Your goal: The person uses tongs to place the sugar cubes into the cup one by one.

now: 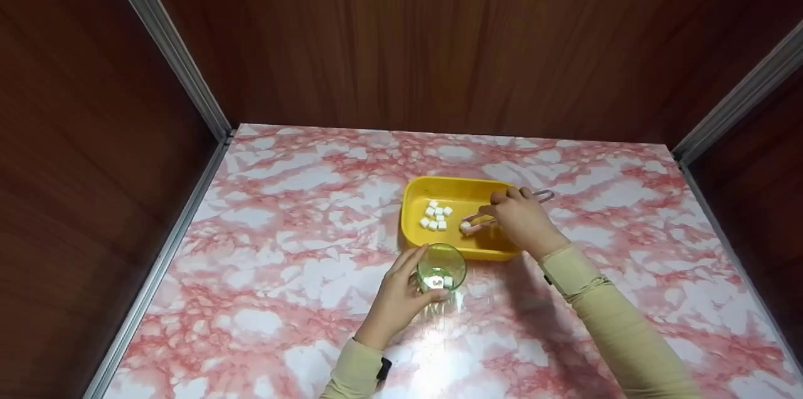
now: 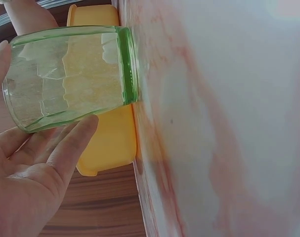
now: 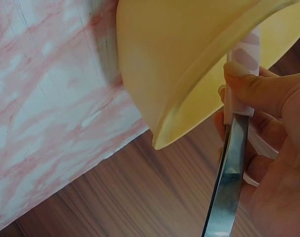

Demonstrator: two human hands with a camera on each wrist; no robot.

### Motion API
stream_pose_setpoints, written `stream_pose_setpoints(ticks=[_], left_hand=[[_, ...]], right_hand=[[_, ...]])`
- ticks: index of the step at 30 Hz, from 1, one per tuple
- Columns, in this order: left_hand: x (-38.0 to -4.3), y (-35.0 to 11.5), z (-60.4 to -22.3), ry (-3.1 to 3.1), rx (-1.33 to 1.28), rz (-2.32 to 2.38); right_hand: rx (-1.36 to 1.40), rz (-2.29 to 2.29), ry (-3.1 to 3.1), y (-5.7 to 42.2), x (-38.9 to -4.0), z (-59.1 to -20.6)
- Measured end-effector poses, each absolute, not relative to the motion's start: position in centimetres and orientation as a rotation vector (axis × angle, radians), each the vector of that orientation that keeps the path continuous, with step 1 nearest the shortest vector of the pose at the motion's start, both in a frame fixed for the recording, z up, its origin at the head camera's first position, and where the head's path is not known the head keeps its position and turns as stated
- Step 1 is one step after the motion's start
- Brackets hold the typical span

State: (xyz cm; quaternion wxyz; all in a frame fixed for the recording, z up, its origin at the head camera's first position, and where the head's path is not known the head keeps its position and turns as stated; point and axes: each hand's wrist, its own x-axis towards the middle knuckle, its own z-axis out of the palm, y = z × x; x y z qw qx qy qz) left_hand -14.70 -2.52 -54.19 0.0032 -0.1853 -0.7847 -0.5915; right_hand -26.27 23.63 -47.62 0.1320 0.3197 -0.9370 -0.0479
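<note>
My left hand (image 1: 392, 302) curls its thumb and fingers round a clear green glass (image 2: 51, 79), which stands upright on the table just in front of a yellow tray (image 1: 489, 254). A couple of small white cubes (image 1: 448, 281) lie at the bottom of the glass. Over the tray's right side, my right hand (image 1: 526, 221) pinches a pair of metal tongs (image 3: 231, 170) with pink tips. Between those tips sits one white cube (image 1: 465, 226), low inside the tray. Several more cubes (image 1: 439, 218) lie loosely grouped in the tray's left half.
The table (image 1: 282, 248) has a red-and-white marbled top. Dark wood-look panels (image 1: 401, 41) stand behind it and on both sides, with grey metal strips (image 1: 169, 47) at the corners.
</note>
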Motion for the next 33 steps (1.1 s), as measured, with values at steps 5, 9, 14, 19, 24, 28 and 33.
stream_pose_setpoints(ticks=[5, 9, 14, 19, 24, 28, 33], left_hand=[[-14.7, -2.5, -54.2, -2.465, -0.588, -1.854], [-14.7, -2.6, -54.2, -2.468, -0.586, -1.876], [-14.7, -2.5, -54.2, -2.462, -0.589, -1.887], [-14.7, -2.5, -54.2, -2.460, -0.586, -1.890], [-14.7, -2.5, -54.1, -2.475, -0.572, -1.867], [-14.7, -2.6, -54.1, -2.472, -0.570, -1.853], [-14.7, -2.6, -54.1, -2.490, -0.570, -1.808]], right_hand=[[0.937, -0.120, -2.723, 23.9, -26.0, -47.3], [0.945, -0.142, -2.695, 24.0, -25.6, -47.0], [0.963, -0.145, -2.649, 24.2, -25.2, -46.4], [0.975, -0.148, -2.632, 24.1, -24.7, -45.7], [0.993, -0.178, -2.609, 23.7, -23.9, -44.7], [1.017, -0.177, -2.583, 23.5, -23.4, -43.9], [1.031, -0.177, -2.584, 23.2, -22.8, -42.9]])
